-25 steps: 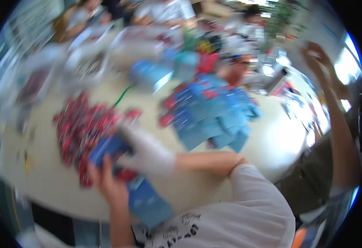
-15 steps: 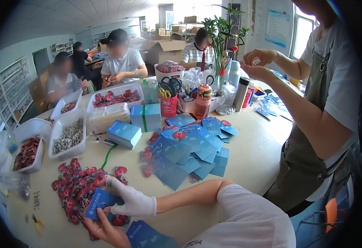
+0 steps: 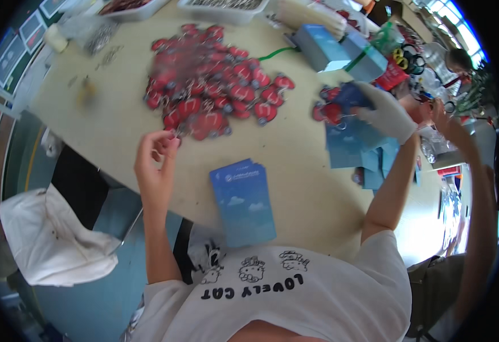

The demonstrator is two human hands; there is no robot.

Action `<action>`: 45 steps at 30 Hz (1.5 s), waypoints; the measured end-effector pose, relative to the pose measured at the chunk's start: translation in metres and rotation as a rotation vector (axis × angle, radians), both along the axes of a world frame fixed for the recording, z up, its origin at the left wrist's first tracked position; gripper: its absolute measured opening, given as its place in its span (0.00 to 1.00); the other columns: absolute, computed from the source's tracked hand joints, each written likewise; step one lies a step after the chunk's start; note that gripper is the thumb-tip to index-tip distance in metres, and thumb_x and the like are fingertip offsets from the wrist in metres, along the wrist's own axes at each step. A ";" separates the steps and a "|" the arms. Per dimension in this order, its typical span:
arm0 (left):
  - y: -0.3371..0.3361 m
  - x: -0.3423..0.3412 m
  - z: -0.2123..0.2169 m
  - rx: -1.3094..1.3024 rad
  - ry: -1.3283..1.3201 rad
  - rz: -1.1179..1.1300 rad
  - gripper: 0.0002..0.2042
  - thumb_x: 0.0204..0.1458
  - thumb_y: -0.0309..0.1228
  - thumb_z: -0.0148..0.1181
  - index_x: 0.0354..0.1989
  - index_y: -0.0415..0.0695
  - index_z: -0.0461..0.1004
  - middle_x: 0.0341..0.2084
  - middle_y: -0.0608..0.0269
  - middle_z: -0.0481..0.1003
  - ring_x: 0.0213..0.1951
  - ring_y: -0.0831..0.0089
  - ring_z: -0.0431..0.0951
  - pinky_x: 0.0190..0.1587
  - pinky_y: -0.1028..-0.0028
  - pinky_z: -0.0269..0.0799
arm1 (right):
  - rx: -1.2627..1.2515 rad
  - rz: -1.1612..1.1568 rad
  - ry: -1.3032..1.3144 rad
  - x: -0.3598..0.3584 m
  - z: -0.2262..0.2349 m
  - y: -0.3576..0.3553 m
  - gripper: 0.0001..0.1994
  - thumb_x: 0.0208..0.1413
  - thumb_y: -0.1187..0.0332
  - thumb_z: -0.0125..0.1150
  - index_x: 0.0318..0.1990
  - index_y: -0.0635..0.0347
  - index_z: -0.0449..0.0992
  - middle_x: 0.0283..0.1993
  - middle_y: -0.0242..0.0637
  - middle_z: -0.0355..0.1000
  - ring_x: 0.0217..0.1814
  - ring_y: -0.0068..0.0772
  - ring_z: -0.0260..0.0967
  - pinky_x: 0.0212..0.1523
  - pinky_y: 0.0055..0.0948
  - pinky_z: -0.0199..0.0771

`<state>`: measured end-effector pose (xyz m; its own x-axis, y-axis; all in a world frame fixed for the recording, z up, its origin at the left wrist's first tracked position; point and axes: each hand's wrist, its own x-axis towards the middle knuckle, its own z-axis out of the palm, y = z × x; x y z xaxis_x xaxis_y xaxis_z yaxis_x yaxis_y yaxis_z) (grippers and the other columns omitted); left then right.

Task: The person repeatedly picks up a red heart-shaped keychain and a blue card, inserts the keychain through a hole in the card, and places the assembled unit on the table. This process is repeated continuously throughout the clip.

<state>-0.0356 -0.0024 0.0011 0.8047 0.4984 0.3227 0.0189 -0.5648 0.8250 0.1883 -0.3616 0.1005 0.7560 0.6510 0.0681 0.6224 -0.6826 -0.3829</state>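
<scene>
At the near edge of a heap of red keychains (image 3: pixel 204 85) is my bare left hand (image 3: pixel 157 154), thumb and forefinger pinched on the ring end of one red keychain (image 3: pixel 195 128). My right hand (image 3: pixel 387 114), in a white glove, is out to the right with its fingers around a dark blue card (image 3: pixel 352 96). Under that hand lie spread blue cards (image 3: pixel 343 142) with red keychains (image 3: pixel 330 111) among them. A neat stack of blue cards (image 3: pixel 244 202) lies close to my body, between my forearms.
White bins (image 3: pixel 226 4) stand along the far side, beside bundled card stacks (image 3: pixel 320 48) and a green strap (image 3: pixel 278 52). Blurred yellow-handled pliers (image 3: pixel 86 91) lie on the left. Another person's arm (image 3: pixel 460 139) reaches in at the right. A white cloth-covered seat (image 3: pixel 56 239) is at lower left.
My hands have parted from the blue card they held together. The right carried a card to the spread pile; the left moved to the keychain heap. The view has turned.
</scene>
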 end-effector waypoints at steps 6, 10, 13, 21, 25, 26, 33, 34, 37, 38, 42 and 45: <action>-0.067 -0.012 -0.010 0.087 0.170 -0.150 0.19 0.39 0.31 0.72 0.38 0.40 0.71 0.30 0.62 0.68 0.32 0.72 0.70 0.34 0.74 0.66 | 0.142 0.090 -0.433 0.004 -0.053 0.071 0.15 0.42 0.62 0.68 0.37 0.56 0.74 0.38 0.40 0.71 0.45 0.43 0.68 0.46 0.40 0.67; -0.064 -0.008 -0.017 -0.047 0.227 -0.204 0.19 0.38 0.29 0.73 0.36 0.38 0.70 0.33 0.60 0.68 0.35 0.69 0.72 0.37 0.72 0.68 | 0.027 0.278 -0.291 -0.026 -0.079 0.124 0.21 0.43 0.58 0.68 0.45 0.54 0.73 0.45 0.39 0.70 0.49 0.43 0.67 0.49 0.39 0.66; -0.059 -0.005 -0.022 -0.098 0.149 -0.226 0.18 0.38 0.27 0.72 0.35 0.38 0.70 0.34 0.61 0.67 0.36 0.69 0.72 0.38 0.72 0.69 | 0.161 0.247 -0.241 -0.021 -0.085 0.146 0.22 0.45 0.59 0.67 0.48 0.54 0.72 0.49 0.39 0.69 0.52 0.43 0.66 0.51 0.39 0.65; -0.056 -0.008 -0.026 -0.406 0.038 -0.159 0.14 0.43 0.23 0.70 0.36 0.39 0.70 0.31 0.65 0.72 0.34 0.78 0.72 0.38 0.79 0.68 | 0.122 0.407 -0.203 -0.011 -0.106 0.137 0.24 0.47 0.65 0.65 0.55 0.54 0.71 0.59 0.37 0.65 0.60 0.42 0.63 0.58 0.40 0.62; -0.052 -0.007 -0.019 -0.518 0.126 -0.113 0.11 0.47 0.23 0.67 0.36 0.38 0.70 0.34 0.61 0.76 0.34 0.82 0.73 0.33 0.82 0.67 | 0.136 0.425 -0.231 -0.012 -0.106 0.116 0.16 0.48 0.70 0.63 0.47 0.59 0.74 0.55 0.39 0.69 0.55 0.43 0.67 0.56 0.40 0.65; -0.053 -0.007 -0.016 -0.505 0.119 -0.096 0.12 0.47 0.24 0.67 0.36 0.38 0.70 0.34 0.61 0.76 0.35 0.82 0.73 0.33 0.82 0.67 | 0.161 0.352 -0.148 -0.010 -0.101 0.115 0.16 0.48 0.69 0.63 0.46 0.59 0.74 0.53 0.40 0.70 0.53 0.45 0.67 0.54 0.40 0.66; -0.052 -0.003 -0.028 -0.035 -0.102 -0.108 0.12 0.47 0.26 0.68 0.34 0.38 0.70 0.30 0.63 0.75 0.33 0.83 0.71 0.36 0.82 0.65 | 0.093 0.184 -0.082 0.025 -0.093 0.107 0.13 0.49 0.73 0.57 0.44 0.62 0.72 0.44 0.45 0.72 0.47 0.49 0.70 0.48 0.39 0.70; -0.054 -0.002 -0.026 0.023 -0.110 -0.091 0.12 0.47 0.27 0.68 0.33 0.38 0.70 0.29 0.64 0.75 0.33 0.83 0.71 0.36 0.82 0.64 | 0.022 0.206 -0.085 0.027 -0.095 0.104 0.14 0.50 0.74 0.56 0.46 0.63 0.72 0.45 0.45 0.72 0.49 0.48 0.70 0.49 0.38 0.70; -0.055 -0.005 -0.018 -0.589 0.037 -0.176 0.11 0.47 0.25 0.68 0.33 0.39 0.70 0.28 0.69 0.72 0.31 0.84 0.69 0.37 0.83 0.64 | 0.131 0.189 -0.146 0.031 -0.107 0.097 0.11 0.49 0.74 0.56 0.42 0.61 0.72 0.41 0.44 0.72 0.45 0.51 0.69 0.46 0.42 0.70; -0.055 -0.005 -0.015 -0.667 0.016 -0.201 0.10 0.47 0.24 0.67 0.33 0.39 0.70 0.28 0.70 0.72 0.32 0.84 0.69 0.37 0.83 0.64 | 0.149 0.174 -0.109 0.033 -0.108 0.095 0.11 0.48 0.75 0.55 0.42 0.61 0.72 0.41 0.44 0.71 0.45 0.51 0.69 0.46 0.42 0.70; -0.050 0.002 0.002 -0.806 -0.184 -0.149 0.07 0.49 0.23 0.65 0.33 0.40 0.71 0.27 0.72 0.71 0.32 0.86 0.68 0.36 0.84 0.63 | 0.122 0.157 -0.159 0.030 -0.104 0.094 0.12 0.47 0.75 0.57 0.42 0.60 0.73 0.41 0.44 0.71 0.45 0.50 0.69 0.45 0.42 0.71; -0.028 0.020 0.011 -0.699 -0.365 0.015 0.06 0.50 0.23 0.65 0.32 0.39 0.72 0.26 0.72 0.72 0.30 0.86 0.69 0.34 0.84 0.65 | 0.183 0.268 -0.227 0.020 -0.092 0.103 0.13 0.45 0.73 0.60 0.42 0.59 0.73 0.40 0.43 0.71 0.44 0.49 0.69 0.43 0.42 0.71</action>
<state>-0.0160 -0.0308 0.0117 0.6998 0.6931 0.1730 -0.3182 0.0855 0.9442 0.2079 -0.2585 0.0084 0.5129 0.7851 0.3471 0.8523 -0.4175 -0.3152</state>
